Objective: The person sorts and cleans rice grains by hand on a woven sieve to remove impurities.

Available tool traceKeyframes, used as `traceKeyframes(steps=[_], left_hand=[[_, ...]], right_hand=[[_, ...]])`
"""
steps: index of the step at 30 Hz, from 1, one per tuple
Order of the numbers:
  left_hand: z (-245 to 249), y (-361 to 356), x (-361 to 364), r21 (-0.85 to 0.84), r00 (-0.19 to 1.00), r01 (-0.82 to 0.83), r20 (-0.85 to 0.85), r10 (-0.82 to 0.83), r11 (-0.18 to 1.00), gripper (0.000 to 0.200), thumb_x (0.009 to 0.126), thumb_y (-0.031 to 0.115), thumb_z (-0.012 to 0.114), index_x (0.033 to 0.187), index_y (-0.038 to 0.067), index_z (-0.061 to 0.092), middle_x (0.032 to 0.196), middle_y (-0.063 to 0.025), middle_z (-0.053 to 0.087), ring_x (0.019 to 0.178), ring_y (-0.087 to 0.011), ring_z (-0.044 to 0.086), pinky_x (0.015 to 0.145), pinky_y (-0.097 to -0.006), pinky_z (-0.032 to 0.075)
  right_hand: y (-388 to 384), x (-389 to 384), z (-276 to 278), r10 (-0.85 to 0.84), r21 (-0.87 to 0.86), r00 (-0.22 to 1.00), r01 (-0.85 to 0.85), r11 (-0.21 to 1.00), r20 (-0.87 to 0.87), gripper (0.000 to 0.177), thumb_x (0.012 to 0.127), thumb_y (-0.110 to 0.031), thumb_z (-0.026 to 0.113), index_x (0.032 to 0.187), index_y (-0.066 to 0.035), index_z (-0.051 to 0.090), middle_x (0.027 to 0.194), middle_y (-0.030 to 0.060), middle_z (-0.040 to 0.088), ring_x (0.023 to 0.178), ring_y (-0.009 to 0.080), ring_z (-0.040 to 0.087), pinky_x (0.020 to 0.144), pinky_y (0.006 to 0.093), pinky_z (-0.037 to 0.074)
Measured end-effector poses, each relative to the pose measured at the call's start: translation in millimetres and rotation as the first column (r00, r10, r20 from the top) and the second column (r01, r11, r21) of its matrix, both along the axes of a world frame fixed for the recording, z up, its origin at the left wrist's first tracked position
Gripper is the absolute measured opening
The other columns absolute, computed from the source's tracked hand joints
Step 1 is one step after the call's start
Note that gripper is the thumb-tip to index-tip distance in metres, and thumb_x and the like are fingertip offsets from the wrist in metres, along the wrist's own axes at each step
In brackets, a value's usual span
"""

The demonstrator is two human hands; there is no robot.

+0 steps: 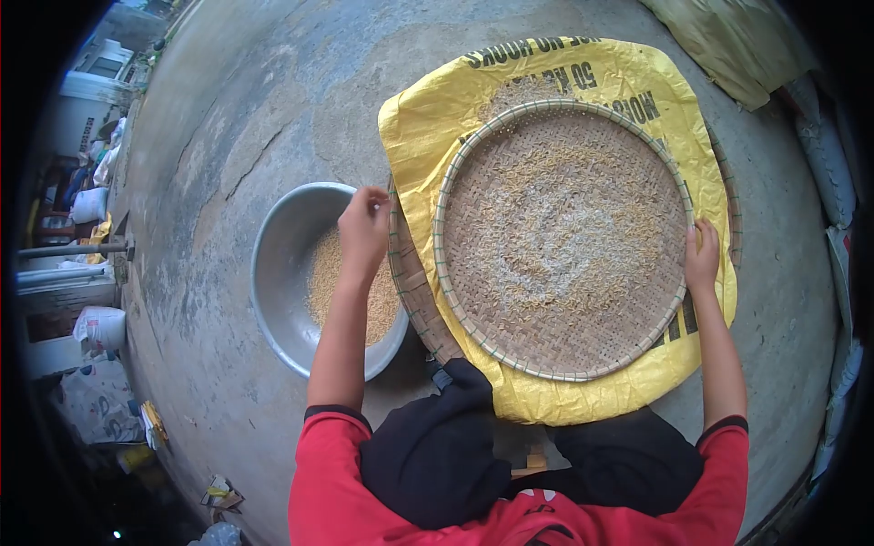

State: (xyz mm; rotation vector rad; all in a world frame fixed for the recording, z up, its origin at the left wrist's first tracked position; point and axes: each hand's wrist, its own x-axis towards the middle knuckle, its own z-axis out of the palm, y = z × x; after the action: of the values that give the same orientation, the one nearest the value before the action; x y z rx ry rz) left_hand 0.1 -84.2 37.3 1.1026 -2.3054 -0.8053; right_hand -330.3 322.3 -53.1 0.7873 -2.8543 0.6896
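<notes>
A round woven winnowing basket (482, 318) with a green-stitched rim lies before my knees, its middle covered by a swirl of white and golden grains (569, 238). At its right rim is my right hand (701, 261), fingers closed over the edge. My left hand (364, 226) hovers above the right side of a metal basin (280, 264), fingers curled together; what they hold, if anything, is too small to make out. Golden unhusked grain (378, 309) fills part of the basin's bottom, and my left forearm hides some of it.
Under the basket lies a yellow printed sack (414, 118) over a second woven tray (419, 287). Folded sacks (742, 45) line the right side. Bags and a white bucket (98, 328) stand along the left. The concrete floor (209, 218) is cracked.
</notes>
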Motion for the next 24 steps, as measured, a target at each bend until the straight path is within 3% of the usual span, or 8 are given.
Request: traceKeyframes(steps=[4,6,9,11,13,15,18,24], left_hand=[[-14,-23,82,0.004,0.929,-0.233,0.297,0.221,0.973,0.011,0.082,0.008,0.056,0.092,0.004,0.06,0.081,-0.0106,0.065,0.078,-0.025,0.062,0.081,-0.041,0.043],[-17,-25,101,-0.188,0.542,-0.191,0.798,0.263,0.963,0.019,0.085,0.011,0.048,0.099,0.008,0.062,0.091,-0.0114,0.064,0.091,-0.0255,0.06,0.09,-0.0527,0.035],[-18,-20,95,-0.195,0.5,-0.135,0.833,0.236,0.972,0.025,0.087,0.012,0.043,0.101,0.01,0.063,0.104,-0.0131,0.06,0.102,-0.0259,0.055,0.091,-0.0604,0.03],[-12,-11,70,-0.204,0.752,-0.092,0.628,0.202,0.975,0.02,0.084,0.01,0.048,0.097,0.009,0.064,0.112,-0.0138,0.056,0.106,-0.0274,0.052,0.094,-0.0546,0.032],[-13,-5,45,-0.25,0.963,0.153,0.255,-0.087,0.956,0.017,0.081,0.009,0.055,0.096,0.006,0.062,0.111,-0.0137,0.056,0.109,-0.0303,0.05,0.096,-0.0465,0.035],[-3,13,12,-0.341,0.938,0.338,0.205,-0.281,0.877,0.016,0.077,0.008,0.06,0.093,0.006,0.061,0.111,-0.0139,0.055,0.113,-0.0328,0.047,0.094,-0.0413,0.038],[-18,32,-20,-0.284,0.87,0.49,0.223,-0.44,0.824,0.015,0.073,0.015,0.066,0.087,0.012,0.06,0.123,-0.0098,0.045,0.125,-0.0334,0.032,0.101,-0.0452,0.03],[-41,45,-46,-0.228,0.797,0.576,0.369,-0.478,0.785,0.01,0.075,0.016,0.065,0.082,0.015,0.058,0.131,-0.0069,0.039,0.131,-0.0327,0.022,0.102,-0.0599,0.017]], right_hand=[[0,0,-1,0.001,0.006,1.0,-0.001,1.0,-0.001,0.041,0.091,-0.032,0.045,0.111,0.002,0.053,0.122,0.0183,0.048,0.116,0.0317,0.043,0.099,0.0362,0.032],[1,-1,-2,0.003,0.003,1.0,-0.003,1.0,-0.003,0.04,0.091,-0.032,0.045,0.111,0.002,0.053,0.122,0.0184,0.048,0.116,0.0317,0.043,0.099,0.0361,0.032],[1,1,-2,-0.001,0.004,1.0,0.001,1.0,-0.006,0.04,0.091,-0.031,0.045,0.111,0.002,0.053,0.122,0.0186,0.048,0.116,0.0318,0.043,0.099,0.036,0.032],[0,0,-2,0.007,0.007,1.0,-0.007,1.0,-0.007,0.04,0.091,-0.031,0.045,0.111,0.002,0.053,0.122,0.0188,0.048,0.116,0.0318,0.043,0.099,0.0359,0.032],[1,-1,-4,0.01,0.001,1.0,-0.01,1.0,-0.008,0.04,0.091,-0.03,0.046,0.111,0.003,0.053,0.122,0.0192,0.048,0.115,0.0319,0.043,0.099,0.036,0.032],[4,-4,-6,0.022,0.005,1.0,-0.022,1.0,-0.01,0.04,0.091,-0.03,0.046,0.111,0.003,0.053,0.122,0.0192,0.048,0.115,0.0321,0.043,0.099,0.0361,0.032],[4,-4,-8,0.033,0.002,0.999,-0.033,0.999,-0.009,0.039,0.091,-0.03,0.046,0.111,0.003,0.053,0.122,0.0193,0.048,0.115,0.0323,0.043,0.099,0.0363,0.031],[3,-4,-5,0.023,0.014,1.0,-0.023,1.0,-0.002,0.039,0.09,-0.03,0.045,0.111,0.002,0.053,0.124,0.0192,0.047,0.116,0.033,0.043,0.098,0.0376,0.032]])
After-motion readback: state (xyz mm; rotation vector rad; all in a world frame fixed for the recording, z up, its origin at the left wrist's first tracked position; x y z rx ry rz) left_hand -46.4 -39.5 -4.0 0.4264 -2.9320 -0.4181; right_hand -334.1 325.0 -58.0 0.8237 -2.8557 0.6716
